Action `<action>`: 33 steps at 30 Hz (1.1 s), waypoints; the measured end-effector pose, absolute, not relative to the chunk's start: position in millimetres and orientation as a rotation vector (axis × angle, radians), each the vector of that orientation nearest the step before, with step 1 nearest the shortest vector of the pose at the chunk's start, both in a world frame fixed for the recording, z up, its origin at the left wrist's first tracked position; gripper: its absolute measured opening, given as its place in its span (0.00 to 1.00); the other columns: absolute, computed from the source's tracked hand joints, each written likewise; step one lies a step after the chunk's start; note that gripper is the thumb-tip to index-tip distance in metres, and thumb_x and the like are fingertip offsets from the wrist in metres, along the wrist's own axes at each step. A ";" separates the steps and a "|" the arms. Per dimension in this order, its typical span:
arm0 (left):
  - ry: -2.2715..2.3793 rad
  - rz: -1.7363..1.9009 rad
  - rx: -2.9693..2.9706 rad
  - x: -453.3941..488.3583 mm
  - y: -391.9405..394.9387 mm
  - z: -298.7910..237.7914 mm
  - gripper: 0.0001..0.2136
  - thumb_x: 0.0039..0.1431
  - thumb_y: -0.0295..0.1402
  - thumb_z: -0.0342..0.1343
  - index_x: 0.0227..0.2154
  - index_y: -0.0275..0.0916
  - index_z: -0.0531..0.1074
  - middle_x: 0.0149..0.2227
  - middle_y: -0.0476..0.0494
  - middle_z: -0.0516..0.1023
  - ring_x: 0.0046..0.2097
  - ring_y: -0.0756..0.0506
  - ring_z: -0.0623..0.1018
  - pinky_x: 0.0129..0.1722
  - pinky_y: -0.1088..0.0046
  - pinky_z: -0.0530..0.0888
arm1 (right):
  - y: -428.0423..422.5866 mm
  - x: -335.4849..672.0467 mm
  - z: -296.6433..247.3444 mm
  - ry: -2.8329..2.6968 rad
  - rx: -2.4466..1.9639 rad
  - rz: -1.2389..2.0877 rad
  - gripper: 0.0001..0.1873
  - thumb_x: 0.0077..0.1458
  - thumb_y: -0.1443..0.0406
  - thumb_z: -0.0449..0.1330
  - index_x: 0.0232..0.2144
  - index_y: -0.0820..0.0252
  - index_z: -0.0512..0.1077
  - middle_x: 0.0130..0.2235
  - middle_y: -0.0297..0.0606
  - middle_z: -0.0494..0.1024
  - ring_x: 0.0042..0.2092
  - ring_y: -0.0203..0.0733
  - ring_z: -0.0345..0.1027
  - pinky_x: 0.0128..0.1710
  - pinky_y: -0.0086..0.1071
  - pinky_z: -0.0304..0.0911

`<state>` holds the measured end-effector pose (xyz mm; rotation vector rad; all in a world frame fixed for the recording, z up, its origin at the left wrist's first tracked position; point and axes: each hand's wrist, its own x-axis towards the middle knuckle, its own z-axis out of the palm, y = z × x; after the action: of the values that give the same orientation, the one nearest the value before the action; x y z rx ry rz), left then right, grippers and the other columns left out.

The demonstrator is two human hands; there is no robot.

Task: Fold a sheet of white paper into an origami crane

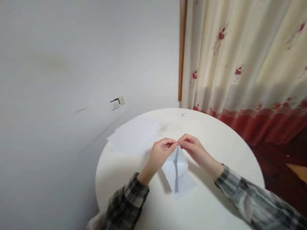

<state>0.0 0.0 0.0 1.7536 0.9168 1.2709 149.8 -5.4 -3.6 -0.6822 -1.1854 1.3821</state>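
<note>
Together, the left hand (161, 151) and right hand (193, 147) are pinching the folded paper (181, 175) over the round table (230, 143).

From where I'm standing, both thumbs and forefingers are pressing nearly shut on its far tip, almost touching each other; loose sheets (134, 134) are lying beyond the left hand; a small white object (185, 114) is resting near the far edge.

One round table (226, 143); near its centre, one left hand (161, 152), one right hand (193, 148), one folded paper (181, 168). At ten o'clock, at least two loose sheets (136, 134); at twelve, one small white object (185, 114). Beyond, two wall plates (115, 104) at eleven, one curtain (244, 64) at one.
</note>
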 end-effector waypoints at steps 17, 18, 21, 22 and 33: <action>0.911 1.404 1.718 1.3 4.1 -4.0 0.05 0.51 0.31 0.57 0.28 0.34 0.74 0.29 0.45 0.76 0.33 0.48 0.75 0.35 0.76 0.72 | 0.1 149.7 -10.3 -1.239 -0.752 1.143 0.05 0.41 0.63 0.66 0.25 0.57 0.76 0.29 0.34 0.76 0.33 0.37 0.66 0.37 0.32 0.60; 0.909 1.411 1.732 1.4 3.8 -4.4 0.05 0.51 0.31 0.57 0.28 0.34 0.74 0.29 0.45 0.76 0.33 0.48 0.75 0.34 0.76 0.72 | 0.2 149.8 -10.8 -1.240 -0.752 1.138 0.05 0.41 0.63 0.66 0.25 0.57 0.76 0.29 0.33 0.76 0.33 0.37 0.66 0.37 0.32 0.60; 0.905 1.414 1.774 1.7 1.9 -5.1 0.05 0.52 0.31 0.56 0.28 0.35 0.74 0.30 0.45 0.76 0.33 0.48 0.75 0.34 0.76 0.72 | 1.2 150.7 -13.4 -1.240 -0.739 1.152 0.05 0.42 0.63 0.66 0.26 0.57 0.76 0.29 0.33 0.77 0.33 0.37 0.67 0.38 0.32 0.60; 0.903 1.413 1.785 1.7 1.3 -5.1 0.05 0.52 0.31 0.56 0.29 0.35 0.74 0.30 0.45 0.76 0.34 0.48 0.75 0.34 0.76 0.72 | 1.6 150.9 -14.4 -1.236 -0.733 1.161 0.05 0.42 0.63 0.66 0.26 0.56 0.76 0.30 0.33 0.77 0.34 0.37 0.67 0.39 0.32 0.60; 0.880 1.461 1.863 1.5 0.8 -4.3 0.04 0.53 0.29 0.55 0.28 0.35 0.74 0.30 0.44 0.75 0.34 0.48 0.74 0.35 0.76 0.71 | -0.1 150.3 -14.3 -1.229 -0.704 1.204 0.05 0.43 0.64 0.65 0.28 0.57 0.76 0.31 0.34 0.77 0.35 0.37 0.67 0.40 0.32 0.59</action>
<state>1.5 0.8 -4.3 1.8629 0.8800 1.4611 150.3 -0.1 -14.3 -0.7041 -1.2287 1.2039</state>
